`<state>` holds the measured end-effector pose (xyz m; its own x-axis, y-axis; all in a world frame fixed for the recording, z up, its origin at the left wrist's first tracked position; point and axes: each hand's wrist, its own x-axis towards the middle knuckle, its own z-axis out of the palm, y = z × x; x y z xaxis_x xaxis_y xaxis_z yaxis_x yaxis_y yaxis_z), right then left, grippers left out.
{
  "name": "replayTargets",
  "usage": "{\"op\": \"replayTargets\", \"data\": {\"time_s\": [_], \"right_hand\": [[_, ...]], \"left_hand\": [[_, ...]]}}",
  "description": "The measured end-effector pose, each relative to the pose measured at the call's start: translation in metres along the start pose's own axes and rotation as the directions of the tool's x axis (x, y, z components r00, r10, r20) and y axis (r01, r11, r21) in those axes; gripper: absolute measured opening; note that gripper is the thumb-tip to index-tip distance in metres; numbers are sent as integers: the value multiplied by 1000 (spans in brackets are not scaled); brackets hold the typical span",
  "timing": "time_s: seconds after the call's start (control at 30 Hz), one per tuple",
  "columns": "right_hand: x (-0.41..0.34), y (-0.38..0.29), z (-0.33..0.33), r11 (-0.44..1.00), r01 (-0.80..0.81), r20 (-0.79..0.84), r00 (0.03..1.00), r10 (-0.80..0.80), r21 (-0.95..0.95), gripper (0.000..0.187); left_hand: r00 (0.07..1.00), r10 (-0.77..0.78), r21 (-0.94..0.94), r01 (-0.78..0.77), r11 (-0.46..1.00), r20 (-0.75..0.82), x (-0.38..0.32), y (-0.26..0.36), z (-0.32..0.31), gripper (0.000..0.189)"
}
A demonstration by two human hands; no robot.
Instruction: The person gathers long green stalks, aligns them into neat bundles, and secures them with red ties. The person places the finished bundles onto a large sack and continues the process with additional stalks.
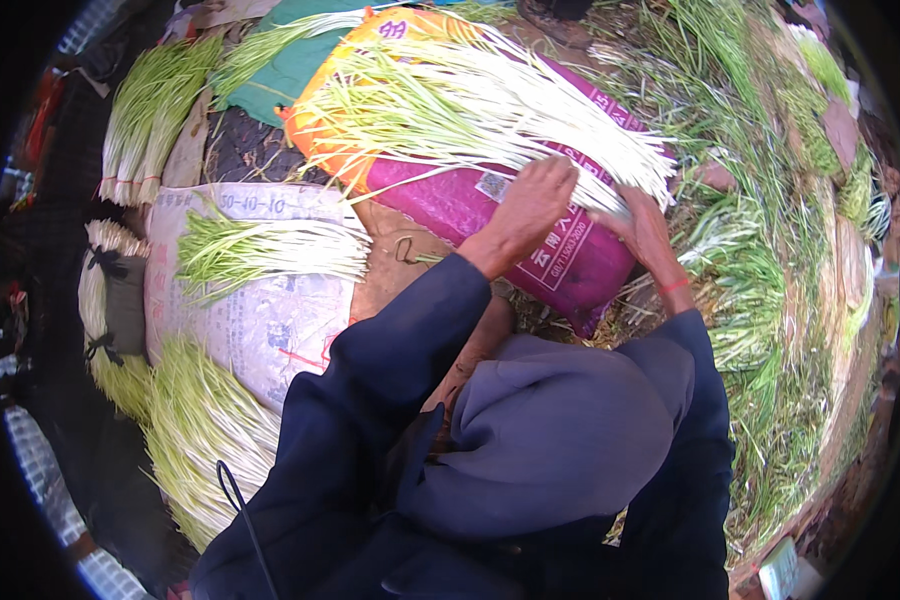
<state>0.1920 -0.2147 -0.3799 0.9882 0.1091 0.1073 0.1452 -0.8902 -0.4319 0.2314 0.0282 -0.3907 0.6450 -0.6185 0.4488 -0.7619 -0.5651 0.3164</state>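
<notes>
A large heap of long white-stemmed chives (487, 105) with pale green leaves lies across an orange and purple printed woven sack (435, 191). Its white ends point to the right. My left hand (532, 202) has its fingers curled over the stems along the near edge of the heap, hiding their tips. At the cut ends, my right hand (641, 225) closes thumb and fingers around some near stems. A red band circles the right wrist. The purple end of the sack shows below both hands.
A small chive bunch (277, 251) lies on a pale printed sack (270, 322) at left. Tied bundles (154, 127) stand beyond it, and loose chives (210, 442) lie nearer. Green trimmings (765, 420) cover the ground at right. My grey-covered knee (562, 427) is below the hands.
</notes>
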Motion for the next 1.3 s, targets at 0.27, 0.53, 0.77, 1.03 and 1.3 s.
{"op": "replayTargets", "data": {"time_s": [0.27,0.53,0.77,1.03,1.3], "right_hand": [[-19,-9,14,989,142,-35,989,-144,-40,35],[-30,-19,18,955,223,-37,971,-235,-195,33],[-31,-22,11,991,133,-71,989,-133,3,30],[-21,-31,-8,968,-96,5,995,98,233,39],[-14,-51,-31,990,-15,-7,1000,17,142,38]], "left_hand": [[953,106,136,-149,980,283,18,-5,25,46],[980,140,112,-157,981,143,2,-12,46,28],[984,180,14,-180,984,-16,6,-12,32,30],[993,50,-87,-59,994,-106,-31,20,9,38],[992,-123,-15,123,992,-9,-49,4,24,59]]}}
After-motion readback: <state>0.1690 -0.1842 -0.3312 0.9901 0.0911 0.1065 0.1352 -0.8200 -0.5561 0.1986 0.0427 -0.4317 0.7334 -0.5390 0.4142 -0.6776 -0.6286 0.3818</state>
